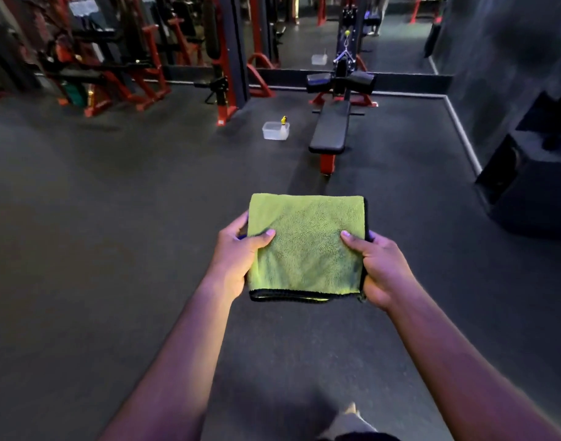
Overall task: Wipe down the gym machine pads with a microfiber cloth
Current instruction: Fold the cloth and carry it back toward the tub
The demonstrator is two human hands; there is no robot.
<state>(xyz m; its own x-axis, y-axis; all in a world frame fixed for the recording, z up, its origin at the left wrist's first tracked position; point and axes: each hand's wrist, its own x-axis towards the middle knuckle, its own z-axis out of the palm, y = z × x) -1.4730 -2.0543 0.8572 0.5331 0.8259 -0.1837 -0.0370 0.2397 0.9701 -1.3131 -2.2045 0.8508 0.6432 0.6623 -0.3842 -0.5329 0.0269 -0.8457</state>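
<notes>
We hold a folded green cloth (pixel 306 246) flat in front of us, at about waist level, above the dark rubber floor (pixel 113 218). The cloth has a black stitched edge along its near side and its right side.

Left hand (pixel 238 259): we grip the left edge of the cloth. The thumb lies on top of the fabric, pointing toward the middle, and the fingers curl underneath. Only one fingertip shows past the upper left edge.

Right hand (pixel 378 268): we grip the right edge in the same way. The thumb presses on the top face, and the fingers wrap under the black edge, mostly hidden.

Both forearms reach forward from the bottom of the view, and the cloth spans the gap between the two hands without sagging.

The bench (pixel 331 128) stands well ahead of us, end-on, with a long black seat pad on a red post. Beyond the seat pad, two black roller pads (pixel 341 81) sit side by side across the frame of the same machine, and a cable handle hangs above them. The cloth touches none of these pads.

On the floor just left of the bench stands a clear plastic tub (pixel 274 130), with a spray bottle (pixel 284 127) with a yellow top at its right side. We cannot tell whether the bottle stands in the tub or beside it.

Red and black machines (pixel 113 65) line the far left. A mirror (pixel 384 36) runs along the back wall.
</notes>
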